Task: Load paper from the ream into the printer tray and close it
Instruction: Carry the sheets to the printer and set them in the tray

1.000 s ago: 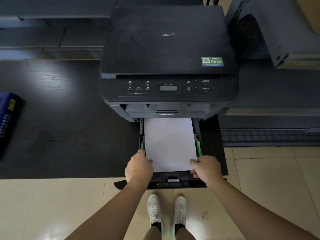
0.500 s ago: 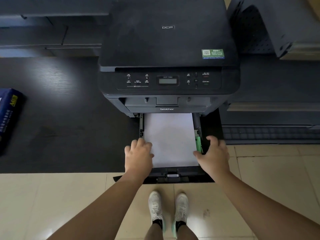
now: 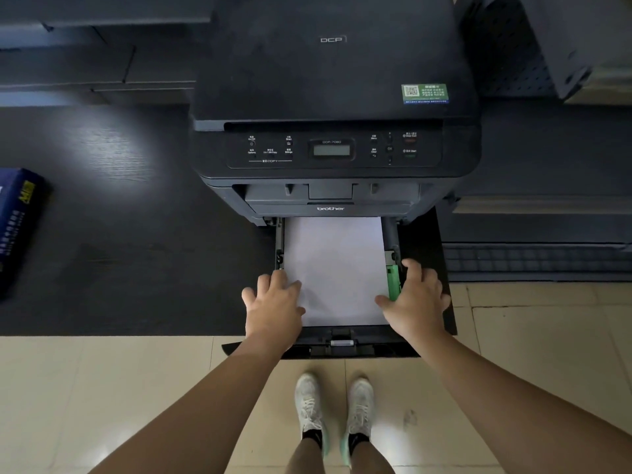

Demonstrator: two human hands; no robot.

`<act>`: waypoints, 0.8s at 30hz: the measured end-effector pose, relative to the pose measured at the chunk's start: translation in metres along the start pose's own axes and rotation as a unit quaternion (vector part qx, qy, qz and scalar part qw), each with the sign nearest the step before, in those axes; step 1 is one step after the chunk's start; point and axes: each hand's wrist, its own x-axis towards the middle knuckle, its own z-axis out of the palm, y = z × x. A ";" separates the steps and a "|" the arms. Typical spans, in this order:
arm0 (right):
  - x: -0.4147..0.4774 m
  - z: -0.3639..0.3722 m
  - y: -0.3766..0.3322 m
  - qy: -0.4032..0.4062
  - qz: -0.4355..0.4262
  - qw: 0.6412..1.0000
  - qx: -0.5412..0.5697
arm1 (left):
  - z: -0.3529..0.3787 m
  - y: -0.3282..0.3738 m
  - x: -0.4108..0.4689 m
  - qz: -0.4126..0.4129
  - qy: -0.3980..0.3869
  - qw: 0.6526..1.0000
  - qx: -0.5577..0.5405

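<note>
Presently we found the tray (image 3: 345, 348) open; our left hand (image 3: 273, 304) lay flat on the paper (image 3: 337, 268), right hand (image 3: 415, 301) loosely spread over the tray's right edge, gripping nothing.

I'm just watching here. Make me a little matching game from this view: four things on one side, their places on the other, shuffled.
Things:
1. paper
2. ream
3. left hand
4. green sticker

Places:
A. on the printer lid
B. in the open tray
C. on the dark table, far left
D. on the paper's left edge

Pairs: 1-B, 2-C, 3-D, 4-A
</note>
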 end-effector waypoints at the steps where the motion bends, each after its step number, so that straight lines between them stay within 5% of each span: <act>1: 0.000 0.001 0.000 -0.011 0.003 1.000 -0.010 | 0.001 -0.001 -0.001 0.008 -0.009 1.000 0.009; 7: -0.001 -0.003 0.001 -0.027 0.017 0.999 0.007 | 0.000 -0.009 -0.005 0.044 -0.041 0.998 0.021; 11: -0.002 -0.008 0.010 -0.007 0.027 0.992 0.121 | -0.009 -0.011 -0.010 -0.062 0.026 0.994 -0.082; 16: -0.006 -0.010 0.016 -0.002 0.021 0.988 0.153 | -0.010 -0.016 -0.006 -0.204 0.006 0.912 -0.355; 24: -0.010 0.000 0.017 0.028 0.009 0.990 0.135 | -0.003 -0.014 -0.003 -0.254 0.015 0.879 -0.403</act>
